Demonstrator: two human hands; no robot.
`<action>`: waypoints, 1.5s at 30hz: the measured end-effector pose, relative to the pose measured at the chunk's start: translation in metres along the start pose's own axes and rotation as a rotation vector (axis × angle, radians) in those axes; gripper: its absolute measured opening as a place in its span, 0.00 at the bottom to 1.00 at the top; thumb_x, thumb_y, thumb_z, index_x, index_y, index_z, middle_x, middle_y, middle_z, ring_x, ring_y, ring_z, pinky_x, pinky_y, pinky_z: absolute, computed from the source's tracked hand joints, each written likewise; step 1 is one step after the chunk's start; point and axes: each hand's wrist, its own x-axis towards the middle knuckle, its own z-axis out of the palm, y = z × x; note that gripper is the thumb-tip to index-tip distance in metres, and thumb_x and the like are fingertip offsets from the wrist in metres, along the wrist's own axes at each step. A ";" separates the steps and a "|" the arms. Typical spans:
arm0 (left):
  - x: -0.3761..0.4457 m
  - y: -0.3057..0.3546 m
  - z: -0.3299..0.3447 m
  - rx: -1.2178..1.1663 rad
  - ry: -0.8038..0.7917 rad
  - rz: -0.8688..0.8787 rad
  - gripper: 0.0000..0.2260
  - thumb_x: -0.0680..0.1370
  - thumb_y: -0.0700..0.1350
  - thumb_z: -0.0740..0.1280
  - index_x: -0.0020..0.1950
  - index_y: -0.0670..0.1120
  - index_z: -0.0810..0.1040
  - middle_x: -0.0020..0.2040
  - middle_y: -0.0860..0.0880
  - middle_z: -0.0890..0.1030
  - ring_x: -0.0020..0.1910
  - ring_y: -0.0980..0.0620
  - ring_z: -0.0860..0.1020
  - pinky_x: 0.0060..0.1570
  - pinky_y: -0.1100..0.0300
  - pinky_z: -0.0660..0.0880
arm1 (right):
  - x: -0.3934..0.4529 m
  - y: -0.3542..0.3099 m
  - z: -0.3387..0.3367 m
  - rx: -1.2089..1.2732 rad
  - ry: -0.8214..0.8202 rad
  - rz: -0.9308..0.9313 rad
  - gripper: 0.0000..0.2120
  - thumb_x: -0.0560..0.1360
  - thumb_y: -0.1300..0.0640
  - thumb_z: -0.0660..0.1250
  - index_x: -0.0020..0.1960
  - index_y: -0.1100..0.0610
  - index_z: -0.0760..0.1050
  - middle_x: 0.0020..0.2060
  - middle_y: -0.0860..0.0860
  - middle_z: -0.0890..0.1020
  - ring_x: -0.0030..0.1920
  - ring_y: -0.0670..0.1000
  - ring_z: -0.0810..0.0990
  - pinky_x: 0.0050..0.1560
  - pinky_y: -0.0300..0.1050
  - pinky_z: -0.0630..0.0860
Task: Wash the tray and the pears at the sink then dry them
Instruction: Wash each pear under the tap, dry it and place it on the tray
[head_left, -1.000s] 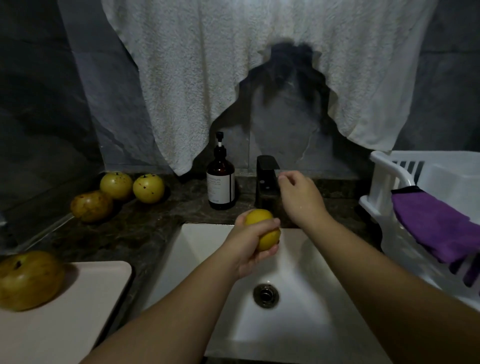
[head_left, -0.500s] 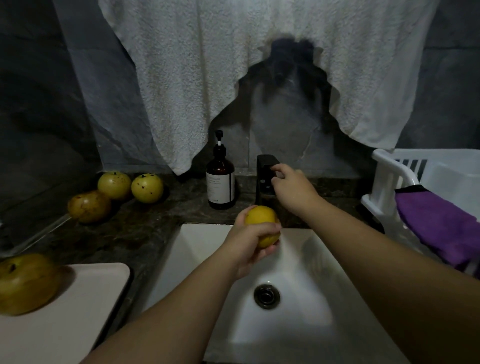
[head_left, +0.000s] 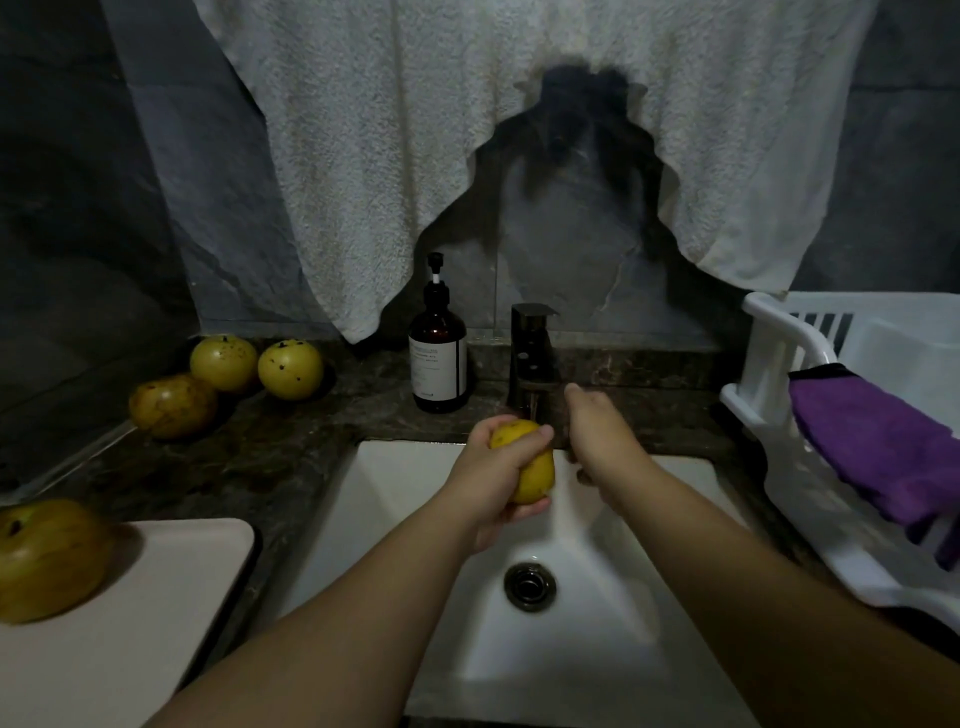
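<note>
A big white towel (head_left: 415, 156) hangs down the dark wall behind the bench (head_left: 291, 457), its lower edge cut into ragged points. Below it the white sink (head_left: 597, 649) sits sunk in the bench, drain (head_left: 530, 586) in the middle. To the right a white rack (head_left: 779, 415) stands beside the sink with a purple cloth (head_left: 878, 452) draped over its rim. At the near left a pale tray (head_left: 130, 623) lies on the bench, and one pear (head_left: 49, 558) rests on its far left corner. Three more pears (head_left: 228, 374) sit grouped at the back left of the bench, well apart from the tray. A brown pump bottle (head_left: 438, 358) stands upright just left of the dark tap (head_left: 532, 358).

Over the basin, the left hand (head_left: 493, 478) has its grip clamped round a yellow pear (head_left: 532, 467), fingers curled across the top, right under the tap's spout. The right hand (head_left: 602, 441) is just beside that pear, fingers pointing toward the tap; its grip looks slack and holds nothing, though blur hides the fingertips. I cannot tell whether water is running.
</note>
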 end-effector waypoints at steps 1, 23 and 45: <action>0.000 0.000 0.000 0.004 0.005 -0.007 0.19 0.74 0.56 0.78 0.61 0.61 0.75 0.64 0.47 0.76 0.58 0.43 0.81 0.43 0.51 0.84 | -0.004 0.004 0.002 -0.001 -0.034 0.052 0.18 0.84 0.40 0.52 0.63 0.51 0.71 0.50 0.52 0.76 0.49 0.54 0.75 0.45 0.48 0.72; 0.004 -0.004 -0.001 0.115 -0.015 0.055 0.29 0.69 0.46 0.82 0.61 0.65 0.72 0.63 0.49 0.74 0.60 0.44 0.78 0.45 0.52 0.84 | 0.008 -0.065 -0.010 -0.294 -0.103 -0.349 0.27 0.81 0.54 0.66 0.78 0.44 0.64 0.68 0.55 0.76 0.63 0.56 0.78 0.66 0.57 0.76; 0.002 0.000 0.007 0.088 0.139 -0.143 0.22 0.83 0.64 0.61 0.68 0.51 0.77 0.60 0.41 0.84 0.57 0.39 0.83 0.59 0.38 0.81 | -0.039 0.014 0.015 0.070 -0.302 0.231 0.21 0.80 0.32 0.57 0.64 0.45 0.71 0.52 0.59 0.83 0.44 0.59 0.86 0.41 0.49 0.81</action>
